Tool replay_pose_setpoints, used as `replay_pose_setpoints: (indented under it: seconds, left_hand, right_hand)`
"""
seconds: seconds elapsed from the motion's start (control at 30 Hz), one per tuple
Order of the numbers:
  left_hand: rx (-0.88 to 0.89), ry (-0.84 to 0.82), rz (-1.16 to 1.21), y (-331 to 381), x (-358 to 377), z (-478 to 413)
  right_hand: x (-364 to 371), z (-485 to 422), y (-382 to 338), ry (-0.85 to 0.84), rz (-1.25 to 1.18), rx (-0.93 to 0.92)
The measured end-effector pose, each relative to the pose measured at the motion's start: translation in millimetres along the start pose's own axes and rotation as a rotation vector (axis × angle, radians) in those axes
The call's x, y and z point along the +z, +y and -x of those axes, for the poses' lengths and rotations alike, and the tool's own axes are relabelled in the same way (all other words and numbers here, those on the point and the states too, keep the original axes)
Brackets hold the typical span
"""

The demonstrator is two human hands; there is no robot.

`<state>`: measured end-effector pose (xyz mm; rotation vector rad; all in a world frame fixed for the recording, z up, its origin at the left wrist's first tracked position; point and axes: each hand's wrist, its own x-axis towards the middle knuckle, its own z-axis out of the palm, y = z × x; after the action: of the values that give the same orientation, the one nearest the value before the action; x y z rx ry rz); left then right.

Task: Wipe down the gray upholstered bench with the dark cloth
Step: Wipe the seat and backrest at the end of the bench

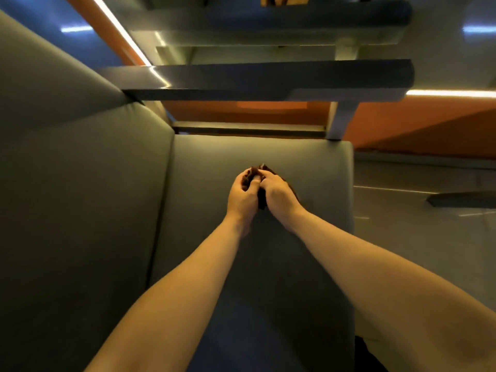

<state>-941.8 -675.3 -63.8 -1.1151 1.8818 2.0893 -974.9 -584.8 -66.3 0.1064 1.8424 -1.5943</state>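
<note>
Gray upholstered bench point(308, 167): smooth padded seat, backrest at left. Left hand point(243, 196): fingers curled round the cloth. Dark cloth point(261, 202): brownish-black, bunched small, mostly hidden between both hands, over the seat's far half. Right hand point(279, 194): gripping the cloth, touching the left hand.

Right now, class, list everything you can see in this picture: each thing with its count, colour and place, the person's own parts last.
bench seat: one, gray, centre, under the hands
bench backrest: one, gray, left of the seat
dark cloth: one, dark brown, bunched between both hands
tabletop: one, dark gray, beyond the seat's far end
table leg: one, pale gray, at the seat's far right corner
orange panel: one, orange, under the tabletop
floor: gray, right of the bench
left hand: one, gripping the cloth
right hand: one, gripping the cloth
</note>
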Motion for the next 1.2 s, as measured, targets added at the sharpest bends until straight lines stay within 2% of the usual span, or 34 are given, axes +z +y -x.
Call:
replay_pose_setpoints:
  seconds: [0.1, 0.23, 0.3, 0.4, 0.5, 0.67, 0.8, 1.0, 1.1, 1.13, 1.2]
  left_hand:
    - [0.174, 0.219, -0.307, -3, -44, -24]
    - [0.291, 0.502, -0.449, -1, -103, -58]
    - [0.286, 0.554, -0.491, 3, -118, -76]
    - [0.186, 0.486, -0.646, 2, -121, -99]
    - [0.171, 0.496, -0.747, -2, -106, -111]
    - [0.276, 0.524, -0.792, 1, -88, -125]
    - [0.475, 0.338, -0.771, 6, -47, -135]
    - [0.464, 0.276, -0.769, 6, -6, -129]
    - [0.47, 0.214, -0.788, 1, 5, -120]
    - [0.472, 0.176, -0.785, -3, 17, -114]
    - [0.481, 0.073, -0.777, -14, 54, -94]
  right_hand:
    - [8, -25, -1, 0.094, 0.576, -0.09]
    - [-1, -50, 0, 0.096, 0.923, -0.035]
    - [3, -53, 5, 0.117, 1.069, -0.022]
    - [4, -52, 8, 0.169, 1.169, -0.061]
    - [2, -54, 10, 0.188, 1.182, -0.069]
    - [1, -59, 10, 0.17, 1.183, -0.08]
    - [-4, -59, 13, 0.176, 1.133, -0.094]
    - [-34, -62, 13, 0.087, 1.017, -0.079]
    - [-42, -60, 13, 0.036, 0.829, -0.075]
    - [-45, -56, 14, 0.041, 0.739, -0.107]
    - [-58, -44, 19, 0.169, 0.665, -0.197]
